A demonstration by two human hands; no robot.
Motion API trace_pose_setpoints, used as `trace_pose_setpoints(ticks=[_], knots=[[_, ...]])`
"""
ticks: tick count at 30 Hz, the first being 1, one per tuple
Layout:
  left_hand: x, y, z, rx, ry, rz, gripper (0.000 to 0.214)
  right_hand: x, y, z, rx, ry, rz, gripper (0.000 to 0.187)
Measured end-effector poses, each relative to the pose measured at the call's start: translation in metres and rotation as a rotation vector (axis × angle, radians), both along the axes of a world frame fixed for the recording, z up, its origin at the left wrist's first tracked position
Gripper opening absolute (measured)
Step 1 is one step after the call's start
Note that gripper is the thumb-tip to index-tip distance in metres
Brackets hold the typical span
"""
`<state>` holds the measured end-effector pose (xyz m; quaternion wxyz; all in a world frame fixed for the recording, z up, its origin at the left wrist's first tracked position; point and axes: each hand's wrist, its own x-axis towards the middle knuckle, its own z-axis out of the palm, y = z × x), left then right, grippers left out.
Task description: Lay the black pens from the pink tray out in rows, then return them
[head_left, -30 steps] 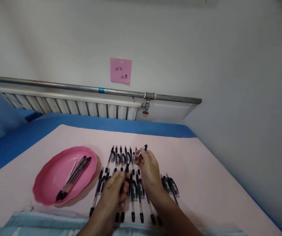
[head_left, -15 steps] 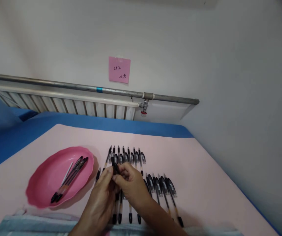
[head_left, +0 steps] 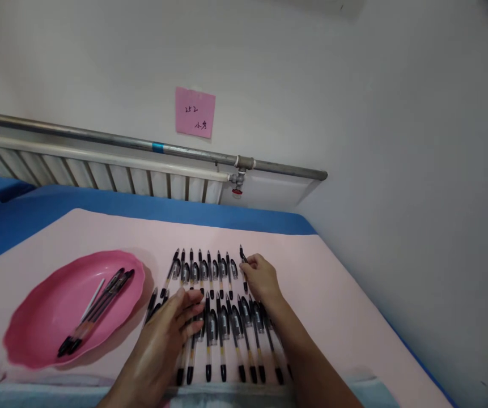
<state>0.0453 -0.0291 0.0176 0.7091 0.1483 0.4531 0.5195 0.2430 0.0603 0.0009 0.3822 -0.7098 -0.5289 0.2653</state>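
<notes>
My right hand [head_left: 263,279] pinches an uncapped black gel pen [head_left: 244,272] at the right end of the far row, its tip pointing away from me. My left hand [head_left: 171,320] hovers over the left part of the near row, fingers apart and slightly curled, with nothing in it. The far row of pens [head_left: 200,272] lies side by side, black caps beside the barrels. Closer to me lies a second row of pens [head_left: 223,340] with caps next to them. My left hand and right forearm hide parts of the near row.
A pink scalloped plate [head_left: 26,334] at the left holds several capped pens [head_left: 99,317] and a thin white stick [head_left: 93,299]. The pink table cover [head_left: 346,317] has a blue border [head_left: 184,213]. Behind it run a radiator [head_left: 120,175] and a pipe with a red-handled valve [head_left: 237,191].
My hands have moved apart. The right went up and right to the far row's end with a pen; the left opened and stayed low. The view has shifted slightly.
</notes>
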Motion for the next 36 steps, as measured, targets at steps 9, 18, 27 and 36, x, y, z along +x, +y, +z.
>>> trace_pose_setpoints(ticks=[9, 18, 27, 36], knots=[[-0.001, 0.002, -0.008, -0.008, 0.013, -0.021, 0.028, 0.0, 0.005, -0.012, 0.013, -0.234, 0.082, 0.012], [-0.002, 0.003, 0.0, -0.031, 0.021, -0.034, 0.025, 0.006, 0.005, -0.011, 0.015, -0.287, 0.07, 0.019], [-0.001, 0.003, 0.0, -0.029, 0.019, -0.023, 0.023, 0.015, 0.005, -0.01, -0.056, -0.374, 0.054, 0.02], [-0.004, 0.004, -0.003, -0.038, 0.036, -0.024, 0.025, 0.014, 0.004, -0.008, -0.087, -0.505, 0.102, 0.018]])
